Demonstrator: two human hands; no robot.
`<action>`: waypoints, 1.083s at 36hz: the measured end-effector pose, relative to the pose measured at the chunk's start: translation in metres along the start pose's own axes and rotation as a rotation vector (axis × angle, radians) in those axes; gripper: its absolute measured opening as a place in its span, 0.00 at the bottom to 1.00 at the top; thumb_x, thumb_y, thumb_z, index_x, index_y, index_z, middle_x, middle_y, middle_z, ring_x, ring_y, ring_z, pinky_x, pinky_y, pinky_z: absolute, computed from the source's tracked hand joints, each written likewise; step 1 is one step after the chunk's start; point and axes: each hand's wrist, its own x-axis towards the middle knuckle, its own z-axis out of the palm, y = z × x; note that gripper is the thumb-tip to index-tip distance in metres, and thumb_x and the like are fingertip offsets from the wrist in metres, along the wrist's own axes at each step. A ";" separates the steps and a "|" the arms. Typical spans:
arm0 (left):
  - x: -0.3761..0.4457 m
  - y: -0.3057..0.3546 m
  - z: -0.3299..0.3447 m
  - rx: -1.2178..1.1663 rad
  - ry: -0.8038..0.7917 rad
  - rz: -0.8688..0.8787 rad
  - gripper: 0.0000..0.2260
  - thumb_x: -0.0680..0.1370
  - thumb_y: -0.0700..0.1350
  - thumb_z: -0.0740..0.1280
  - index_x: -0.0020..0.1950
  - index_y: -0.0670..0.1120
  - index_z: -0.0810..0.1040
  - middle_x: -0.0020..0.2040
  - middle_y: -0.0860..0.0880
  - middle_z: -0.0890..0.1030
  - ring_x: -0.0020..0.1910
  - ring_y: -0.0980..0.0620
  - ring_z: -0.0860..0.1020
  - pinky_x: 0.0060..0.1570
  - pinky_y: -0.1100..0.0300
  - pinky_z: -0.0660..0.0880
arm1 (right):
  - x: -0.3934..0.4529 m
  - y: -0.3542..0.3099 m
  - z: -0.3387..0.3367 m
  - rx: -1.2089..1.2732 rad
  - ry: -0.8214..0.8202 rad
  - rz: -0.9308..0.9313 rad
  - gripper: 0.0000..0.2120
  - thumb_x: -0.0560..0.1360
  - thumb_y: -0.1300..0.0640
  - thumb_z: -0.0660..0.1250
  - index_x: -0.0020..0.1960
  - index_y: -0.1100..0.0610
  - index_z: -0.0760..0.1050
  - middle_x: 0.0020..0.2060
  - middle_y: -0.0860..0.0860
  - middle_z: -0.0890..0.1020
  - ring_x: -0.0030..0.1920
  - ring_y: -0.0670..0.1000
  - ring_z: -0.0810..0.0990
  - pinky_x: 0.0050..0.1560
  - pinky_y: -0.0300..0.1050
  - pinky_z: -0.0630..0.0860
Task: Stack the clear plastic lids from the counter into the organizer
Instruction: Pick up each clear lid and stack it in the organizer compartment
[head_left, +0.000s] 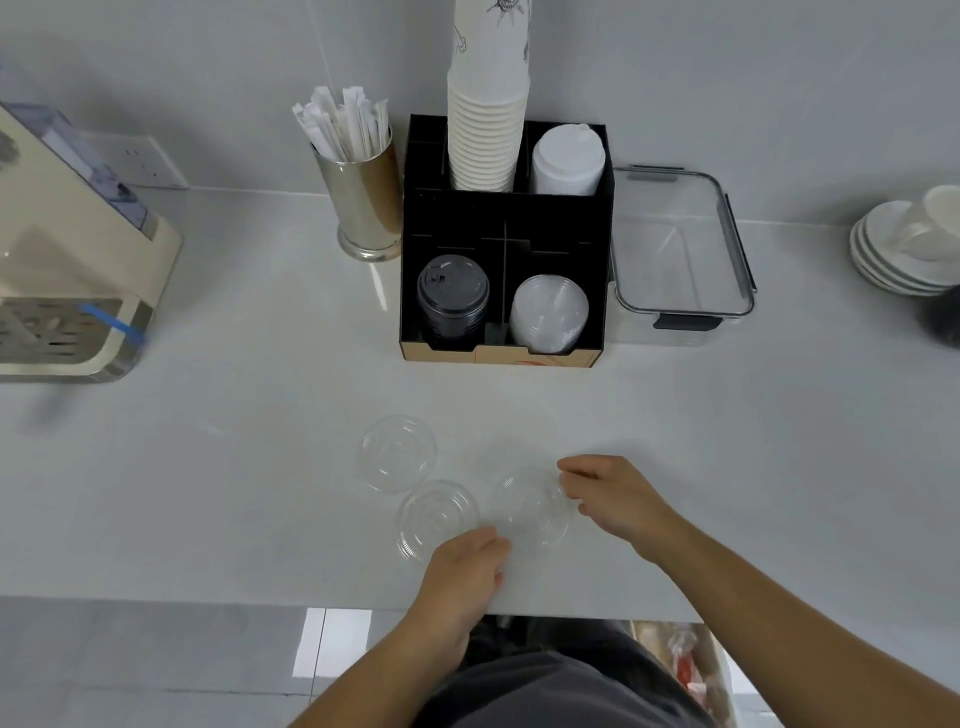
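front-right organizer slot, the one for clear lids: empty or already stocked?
Already stocked. The front-right slot of the organizer holds a stack of clear lids leaning forward; three loose lids lie on the counter.

— What is carried by the white counter?
— Three clear lids near its front edge; farther back, a black organizer, straw holder, clear container, stacked plates.

Black organizer, clear ringed lids, white counter
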 end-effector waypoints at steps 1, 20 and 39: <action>0.002 0.000 0.001 -0.011 0.000 -0.019 0.09 0.71 0.41 0.65 0.33 0.48 0.68 0.35 0.49 0.65 0.38 0.51 0.63 0.45 0.56 0.66 | 0.000 0.000 0.000 0.010 -0.003 0.003 0.11 0.76 0.57 0.65 0.52 0.63 0.80 0.59 0.64 0.79 0.60 0.65 0.77 0.64 0.64 0.74; 0.008 0.002 -0.001 -0.145 0.008 -0.042 0.05 0.78 0.39 0.65 0.45 0.42 0.81 0.47 0.46 0.79 0.51 0.50 0.77 0.56 0.58 0.77 | 0.004 0.007 -0.005 0.146 0.009 0.036 0.12 0.78 0.61 0.64 0.58 0.56 0.81 0.45 0.51 0.83 0.43 0.49 0.81 0.57 0.48 0.79; 0.000 0.065 -0.006 -0.153 0.053 0.118 0.09 0.79 0.38 0.66 0.41 0.47 0.81 0.46 0.46 0.80 0.48 0.48 0.78 0.57 0.54 0.78 | -0.001 -0.031 -0.019 0.051 0.093 -0.153 0.10 0.77 0.59 0.64 0.49 0.64 0.81 0.38 0.54 0.79 0.42 0.61 0.79 0.49 0.53 0.79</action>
